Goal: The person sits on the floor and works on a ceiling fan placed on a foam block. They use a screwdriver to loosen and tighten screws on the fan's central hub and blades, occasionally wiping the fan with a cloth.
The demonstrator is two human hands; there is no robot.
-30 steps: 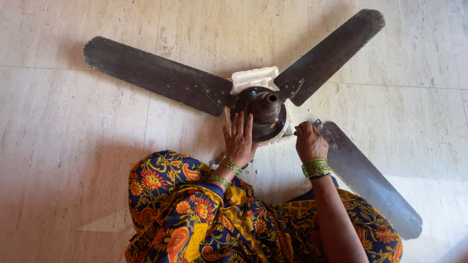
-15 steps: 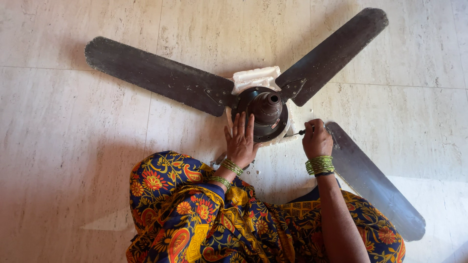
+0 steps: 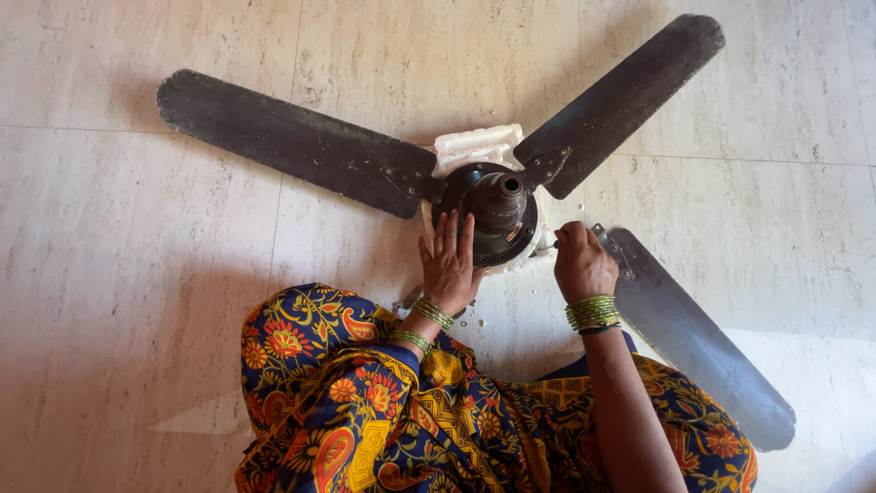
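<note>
Left hand (image 3: 449,265) lies flat, fingers spread, on the fan hub (image 3: 493,212); right hand (image 3: 582,263) fingers grip a small tool.

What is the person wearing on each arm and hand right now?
Both forearms are bare. The left hand has thin green bangles at the wrist, with more just above them. The right hand wears a thick stack of green bangles with a dark band beneath. No gloves or rings visible.

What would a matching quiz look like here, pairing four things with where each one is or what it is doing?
Things:
1. left hand
2. right hand
3. white foam block
4. green bangles

Places:
A. fist closed at the root of the near blade
B. under the hub, showing at its far side
C. flat on the hub's near edge
D. round the right wrist

Pairs: 1-C, 2-A, 3-B, 4-D
</note>
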